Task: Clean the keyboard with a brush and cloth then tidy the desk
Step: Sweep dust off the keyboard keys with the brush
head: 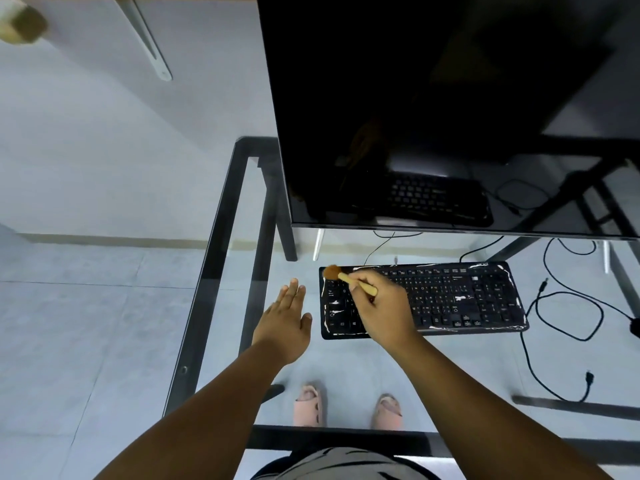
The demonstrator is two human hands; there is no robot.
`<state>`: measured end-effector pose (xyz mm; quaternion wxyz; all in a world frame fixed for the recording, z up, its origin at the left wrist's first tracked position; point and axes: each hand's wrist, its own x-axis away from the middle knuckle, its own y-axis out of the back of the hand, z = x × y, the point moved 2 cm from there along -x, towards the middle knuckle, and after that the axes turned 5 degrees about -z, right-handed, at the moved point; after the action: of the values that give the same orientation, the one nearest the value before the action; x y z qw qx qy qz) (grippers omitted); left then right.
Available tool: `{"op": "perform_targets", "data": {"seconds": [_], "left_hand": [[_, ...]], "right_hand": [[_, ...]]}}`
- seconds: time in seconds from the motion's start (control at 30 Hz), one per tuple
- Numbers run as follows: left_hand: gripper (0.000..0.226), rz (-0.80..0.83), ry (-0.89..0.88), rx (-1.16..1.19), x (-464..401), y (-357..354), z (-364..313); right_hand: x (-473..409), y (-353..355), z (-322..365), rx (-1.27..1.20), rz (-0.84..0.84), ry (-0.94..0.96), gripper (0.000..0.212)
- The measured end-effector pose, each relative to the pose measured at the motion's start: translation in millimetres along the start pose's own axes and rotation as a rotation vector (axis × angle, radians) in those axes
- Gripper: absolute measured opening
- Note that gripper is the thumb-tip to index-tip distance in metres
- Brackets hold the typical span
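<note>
Two bare forearms reach forward from the bottom edge over a glass-topped table [221,237] with a dark frame. Through the glass, a pair of pink slippers [348,407] shows on the tiled floor below.

On the right, the right hand [384,311] has its fingers closed around the pale wooden handle of a small brush [349,279]. The brush angles up and to the left, and its brown bristle head sits on the far left corner of the keyboard [450,296]. This hand lies over the left part of the keys.

Just to the left of the keyboard, the left hand [285,320] is spread flat with its fingers open and straight, palm down over the glass, holding nothing (whether it presses on the surface or hovers just above it, I cannot tell). It is near the keyboard's left edge but not touching it.

Black and worn, with white scuffs along its edges, the keyboard lies flat on the glass, directly in front of a large dark monitor [433,109], whose screen mirrors the keys. Loose black cables [568,327] trail to the right of the keyboard.
</note>
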<state>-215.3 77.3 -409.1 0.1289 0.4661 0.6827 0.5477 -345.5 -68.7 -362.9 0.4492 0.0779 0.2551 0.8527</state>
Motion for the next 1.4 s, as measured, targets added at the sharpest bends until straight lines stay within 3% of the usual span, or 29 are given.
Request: {"op": "perform_targets", "data": {"seconds": [0.13,0.3,0.4,0.47,0.6,0.73,0.9,1.03,1.17,1.3,1.4], "left_hand": [[0.061,0.016,-0.004,-0.038,-1,-2,2],[0.063,0.034,-0.015,-0.078,-1,-2,2],[0.063,0.02,-0.011,-0.087,-1,-3,0],[0.063,0.01,-0.008,-0.089,-1,-3,-2],[0.063,-0.004,0.002,-0.093,1,-4,-4],[0.063,-0.014,0.031,-0.081,0,-3,-9],[0.061,-0.077,0.092,-0.051,1,-3,-19],[0.061,-0.155,0.04,-0.04,0,-2,-36],[0.071,-0.195,-0.023,-0.05,-2,-3,-54],[0.07,-0.175,-0.057,-0.065,-6,-8,-71],[0.075,-0.159,-0.102,-0.079,-8,-13,-82]], "right_hand": [[2,7,-7,0.039,-0.16,0.011,0.014],[8,13,-11,0.021,0.017,0.061,0.013],[8,20,-22,0.13,-0.117,0.033,0.012],[9,23,-20,0.071,-0.146,0.041,0.012],[12,21,-17,0.038,0.06,0.09,0.012],[10,33,-30,0.099,-0.156,0.013,0.011],[8,40,-32,0.061,0.031,0.08,0.014],[3,55,-45,0.13,-0.186,0.004,0.015],[4,57,-40,0.145,-0.009,0.122,0.019],[2,73,-52,0.215,-0.183,-0.018,0.017],[2,79,-52,0.089,-0.096,0.033,0.016]]}}
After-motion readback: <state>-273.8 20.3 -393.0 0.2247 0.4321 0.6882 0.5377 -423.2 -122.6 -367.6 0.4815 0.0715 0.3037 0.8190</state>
